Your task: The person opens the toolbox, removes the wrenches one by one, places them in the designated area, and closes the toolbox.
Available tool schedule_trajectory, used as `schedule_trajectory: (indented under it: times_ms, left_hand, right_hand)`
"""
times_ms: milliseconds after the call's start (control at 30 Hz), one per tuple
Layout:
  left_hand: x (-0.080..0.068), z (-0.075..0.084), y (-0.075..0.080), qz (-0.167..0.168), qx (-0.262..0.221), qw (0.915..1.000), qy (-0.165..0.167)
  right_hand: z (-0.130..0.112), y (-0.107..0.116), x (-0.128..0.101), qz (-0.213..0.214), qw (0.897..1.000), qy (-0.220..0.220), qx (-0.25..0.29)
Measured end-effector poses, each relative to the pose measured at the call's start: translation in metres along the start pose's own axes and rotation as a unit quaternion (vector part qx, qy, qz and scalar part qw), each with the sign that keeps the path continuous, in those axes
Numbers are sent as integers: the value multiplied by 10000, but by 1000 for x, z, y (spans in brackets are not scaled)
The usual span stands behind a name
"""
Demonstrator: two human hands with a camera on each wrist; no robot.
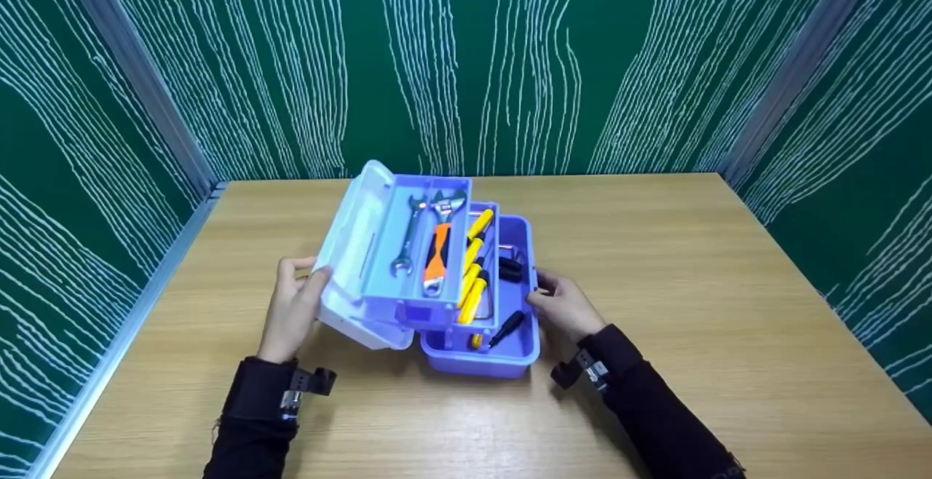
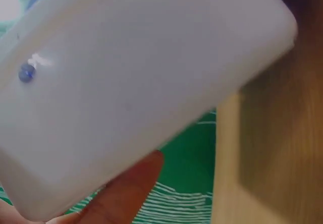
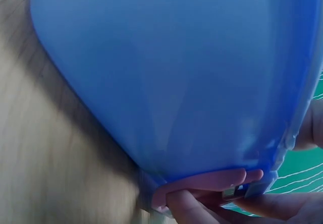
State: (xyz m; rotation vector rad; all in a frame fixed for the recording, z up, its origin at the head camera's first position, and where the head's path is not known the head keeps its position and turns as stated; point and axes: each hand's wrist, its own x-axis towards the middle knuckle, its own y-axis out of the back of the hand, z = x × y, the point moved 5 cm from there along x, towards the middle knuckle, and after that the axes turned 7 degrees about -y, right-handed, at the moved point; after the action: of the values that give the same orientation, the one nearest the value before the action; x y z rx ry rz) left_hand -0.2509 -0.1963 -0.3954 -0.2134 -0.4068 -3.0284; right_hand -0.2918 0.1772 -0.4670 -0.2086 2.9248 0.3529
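A purple-blue toolbox (image 1: 477, 364) stands on the table with its whitish lid (image 1: 346, 246) swung to the left and its stepped trays spread out. My left hand (image 1: 291, 311) grips the lid's outer edge, the thumb on top. The lid fills much of the left wrist view. At the box's right wall, my right hand (image 1: 571, 311) pinches the rim, with a fingertip on the reddish latch (image 3: 207, 181). The top tray holds an open-end wrench (image 1: 409, 235) and an orange-handled adjustable wrench (image 1: 437, 257). Several yellow-handled tools (image 1: 475, 297) lie in the middle tray.
Down in the box's bottom compartment are a black-handled tool (image 1: 507, 327) and another black item (image 1: 510, 269). The wooden table (image 1: 655, 260) extends around the box. Green walls (image 1: 539, 64) with white lines enclose it at the back and sides.
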Motion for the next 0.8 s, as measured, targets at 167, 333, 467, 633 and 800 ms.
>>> schedule_trajectory:
  times_ms: [167,333,467,633,800]
  left_hand:
    - [3,-15,7,-136,-40,9996,234]
    - [4,-29,14,-350,253,9979,487]
    - [4,-39,16,-599,857,9932,510]
    - [2,-49,17,-605,1647,9840,327]
    - [-1,-52,17,-473,2282,9724,38]
  right_hand:
    - [1,0,1,-17,9999,-12,-117]
    - [1,1,2,-28,9999,41,-135]
    - [1,0,1,-35,9999,46,-117]
    - [0,0,-1,10,9998,21,-175]
    - [-1,-1,-1,-11,9997,147,-168]
